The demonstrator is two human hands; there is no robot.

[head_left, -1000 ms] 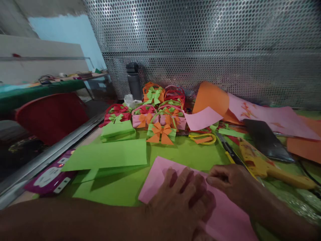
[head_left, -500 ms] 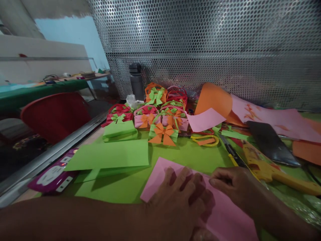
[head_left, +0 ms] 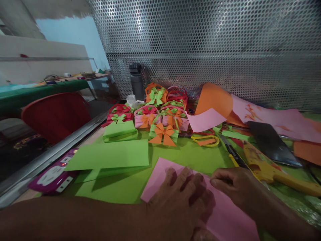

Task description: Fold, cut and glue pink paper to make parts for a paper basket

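A folded sheet of pink paper (head_left: 225,212) lies on the green tabletop in front of me. Across it rests my left hand (head_left: 179,197), palm down, its fingers spread and pressing on the paper. At the sheet's far right edge, my right hand (head_left: 229,184) is closed, with thumb and curled forefinger pinching along that edge; the exact contact is partly hidden by the fingers. Light green folded paper (head_left: 115,154) sits left of the pink sheet. Beyond it stand small paper bags, among them a green one with an orange bow (head_left: 163,134).
To the right lie a yellow hot glue gun (head_left: 271,170), a utility knife (head_left: 233,152), yellow-handled scissors (head_left: 207,140) and a dark phone (head_left: 272,142). A purple power strip (head_left: 54,172) is at left. A bottle (head_left: 136,82) stands before the perforated metal panel (head_left: 200,43).
Both hands keep nearly the same places on the pink paper. The right hand has shifted very slightly to the right; the other things have not visibly moved.
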